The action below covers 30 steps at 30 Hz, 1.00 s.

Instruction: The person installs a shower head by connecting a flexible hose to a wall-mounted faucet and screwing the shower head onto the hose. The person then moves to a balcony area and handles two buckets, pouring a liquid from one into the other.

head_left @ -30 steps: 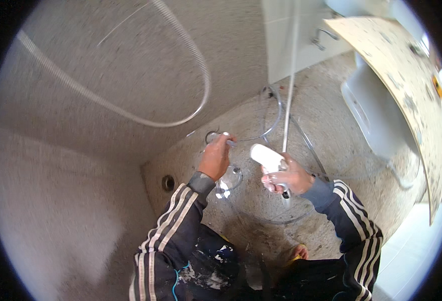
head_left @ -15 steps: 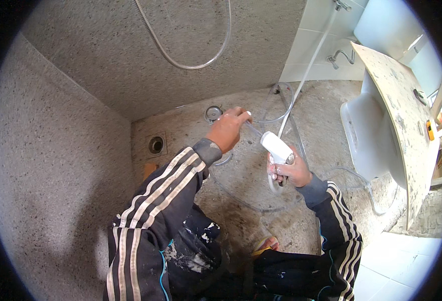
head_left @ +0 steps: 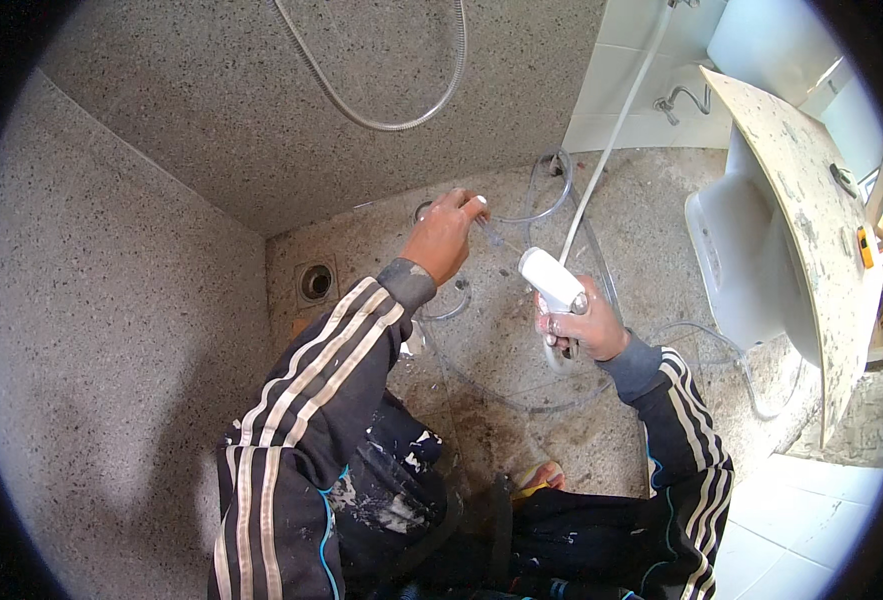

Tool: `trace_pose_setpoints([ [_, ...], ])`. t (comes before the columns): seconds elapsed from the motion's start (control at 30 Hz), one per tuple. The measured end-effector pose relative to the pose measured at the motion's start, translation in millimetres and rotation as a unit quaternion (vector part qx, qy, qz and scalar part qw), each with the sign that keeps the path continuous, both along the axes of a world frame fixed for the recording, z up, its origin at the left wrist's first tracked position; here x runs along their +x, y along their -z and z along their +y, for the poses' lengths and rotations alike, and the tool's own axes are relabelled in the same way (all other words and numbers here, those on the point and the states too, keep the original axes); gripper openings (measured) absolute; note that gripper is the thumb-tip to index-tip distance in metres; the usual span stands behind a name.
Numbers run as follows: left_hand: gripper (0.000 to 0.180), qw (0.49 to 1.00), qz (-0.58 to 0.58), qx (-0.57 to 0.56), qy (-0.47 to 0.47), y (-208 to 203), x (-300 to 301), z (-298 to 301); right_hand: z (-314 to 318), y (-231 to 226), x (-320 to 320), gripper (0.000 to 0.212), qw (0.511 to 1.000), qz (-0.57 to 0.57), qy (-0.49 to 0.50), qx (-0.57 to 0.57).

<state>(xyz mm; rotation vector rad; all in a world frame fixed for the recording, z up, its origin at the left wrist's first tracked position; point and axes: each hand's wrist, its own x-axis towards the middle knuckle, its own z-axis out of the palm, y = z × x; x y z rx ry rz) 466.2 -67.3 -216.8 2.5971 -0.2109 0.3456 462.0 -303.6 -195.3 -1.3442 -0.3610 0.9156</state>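
My right hand grips a white hand sprayer, its head tilted up and to the left. A white hose runs from a wall tap down behind the sprayer. My left hand is closed on a clear plastic hose, which loops away to the right. The hose's short end sticks out below my fingers toward the sprayer head, with a small gap between them. Whether water passes across that gap is too faint to tell.
An open square drain lies in the dirty floor by the left wall. More clear hose curls over the floor. At the right, a stained board leans on a white toilet. A metal shower hose hangs on the back wall.
My left hand has shifted slightly up and left with the clear hose, so its end sits farther from the sprayer. The sprayer stays in my right hand, a little lower left.
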Motion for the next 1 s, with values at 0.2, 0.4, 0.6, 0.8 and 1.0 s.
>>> trace_pose_setpoints([
  [0.2,0.03,0.999,0.037,0.001,-0.003,-4.0,-1.4,-1.4,-0.9,-1.8,1.5,0.023,1.0,-0.005,-0.016,-0.012],
  [0.4,0.026,1.0,0.014,0.009,-0.002,-0.2,-0.1,0.1,2.8,-5.3,2.1,0.022,1.0,-0.014,-0.016,-0.004],
  [0.6,0.032,0.999,0.032,0.016,0.001,3.1,0.0,2.0,6.6,-5.6,1.1,0.022,1.0,-0.011,-0.011,0.003],
  [0.8,0.023,1.0,0.011,0.021,-0.001,3.3,-0.7,0.3,6.9,-4.7,1.5,0.019,1.0,-0.015,-0.009,-0.003],
  [1.0,0.024,1.0,0.021,0.018,-0.004,1.8,-0.8,-2.2,5.8,-4.6,3.4,0.017,1.0,-0.012,-0.021,0.008],
])
